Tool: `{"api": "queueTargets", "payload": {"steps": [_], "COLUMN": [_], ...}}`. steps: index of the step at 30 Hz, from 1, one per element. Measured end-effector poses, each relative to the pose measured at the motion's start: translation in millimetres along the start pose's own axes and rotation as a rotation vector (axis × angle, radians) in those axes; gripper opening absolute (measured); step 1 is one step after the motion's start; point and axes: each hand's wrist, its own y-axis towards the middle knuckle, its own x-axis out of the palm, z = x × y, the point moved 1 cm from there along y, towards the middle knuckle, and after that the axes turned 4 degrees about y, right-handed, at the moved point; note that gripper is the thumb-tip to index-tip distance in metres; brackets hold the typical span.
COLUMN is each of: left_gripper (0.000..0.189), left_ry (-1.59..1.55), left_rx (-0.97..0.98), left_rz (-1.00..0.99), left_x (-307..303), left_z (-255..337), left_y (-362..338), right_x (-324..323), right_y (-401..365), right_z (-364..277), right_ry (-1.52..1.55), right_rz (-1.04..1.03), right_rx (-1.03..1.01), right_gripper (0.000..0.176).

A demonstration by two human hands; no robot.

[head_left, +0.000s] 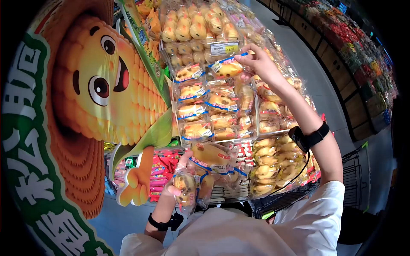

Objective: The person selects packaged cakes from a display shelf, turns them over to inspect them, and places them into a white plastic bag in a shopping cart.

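My right hand [259, 65] reaches over the display bin and pinches the edge of a wrapped cake [227, 68] with a blue-edged label. Close to my body, my left hand [176, 184] is closed round several wrapped cakes, among them a dark-spotted one [184, 190] and a larger brown one [210, 154] with a "grape cake" style label. Parts of the left fingers are hidden behind the packs. Between the two hands, rows of similar wrapped cakes [222, 101] lie in the bin.
Pear-shaped yellow cakes [197, 27] fill the bin behind a price tag [224, 48]. At left stands a large corn-character sign [102, 81]. Pink packets [164, 170] sit below it. A shopping cart [354, 175] is at my right, with packed shelves [363, 64] across the aisle.
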Motion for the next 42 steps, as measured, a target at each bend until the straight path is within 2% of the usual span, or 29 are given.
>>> {"api": "queueTargets", "payload": {"steps": [2,5,8,9,12,13,16,20,21,24,25,28,29,32,33,37,40,42], "left_gripper": [0.115,0.115,0.115,0.115,0.115,0.115,0.115,0.115,0.115,0.115,0.115,0.115,0.115,0.115,0.115,0.115,0.115,0.115], "left_ry": [-0.005,-0.011,-0.013,-0.015,-0.023,-0.024,-0.023,-0.024,-0.023,-0.022,-0.022,-0.023,-0.023,-0.022,-0.022,-0.026,-0.031,-0.03], "left_rx": [0.006,0.009,0.014,0.014,0.011,0.012,0.012,0.004,0.005,0.0,0.0,0.003,0.002,0.003,0.006,0.017,0.027,0.036], "left_rz": [0.006,0.004,-0.013,-0.018,-0.024,-0.026,-0.034,-0.034,-0.033,-0.038,-0.039,-0.034,-0.03,-0.022,-0.021,-0.006,0.005,0.011], "left_x": [-0.8,-0.5,1.4,2.0,4.0,4.2,5.8,7.3,7.5,7.9,7.8,7.3,7.3,7.4,8.3,7.9,7.2,6.8], "left_z": [0.6,-0.9,-1.4,-1.4,-3.1,-3.1,-2.5,-5.5,-6.9,-6.1,-6.1,-5.8,-5.2,-4.3,-3.8,-1.5,0.5,1.6], "left_y": [-0.9,-0.8,4.0,5.0,6.7,8.4,12.4,15.8,15.4,18.9,19.2,19.9,19.9,19.1,18.8,15.1,10.1,8.6], "right_x": [-8.0,-22.4,-37.2,-33.7,-32.7,-30.3,-40.1,-28.4,-20.9,-22.0,-11.6,-12.8,-5.6,13.5,21.6,39.0,41.3,45.5], "right_y": [-10.2,-11.0,-14.4,-24.7,-39.1,-42.8,-36.7,-36.5,-41.5,-33.1,-39.4,-14.9,-14.6,1.8,4.3,27.6,38.3,42.9], "right_z": [-8.6,-5.8,4.6,0.9,-10.0,-15.3,2.8,-7.4,-11.1,-7.9,-11.9,-8.9,-9.9,4.5,7.4,21.6,27.8,43.7], "right_ry": [-0.018,0.155,0.554,0.625,0.879,0.868,0.75,0.982,0.945,0.824,0.641,-0.328,-0.461,-0.959,-1.12,-1.262,-1.254,-1.204], "right_rz": [0.022,-0.003,0.052,0.195,0.179,0.204,-0.014,0.076,0.166,0.044,0.091,-0.078,-0.008,-0.074,-0.083,-0.077,-0.073,-0.069], "right_rx": [0.004,0.104,0.197,0.21,0.35,0.356,0.313,0.347,0.346,0.463,0.319,0.176,0.158,-0.215,-0.236,-0.382,-0.416,-0.362], "right_gripper": [0.031,0.027,0.028,0.029,0.03,0.031,0.032,0.031,0.031,0.035,0.048,0.06,0.062,0.06,0.053,0.058,0.044,0.047]}}
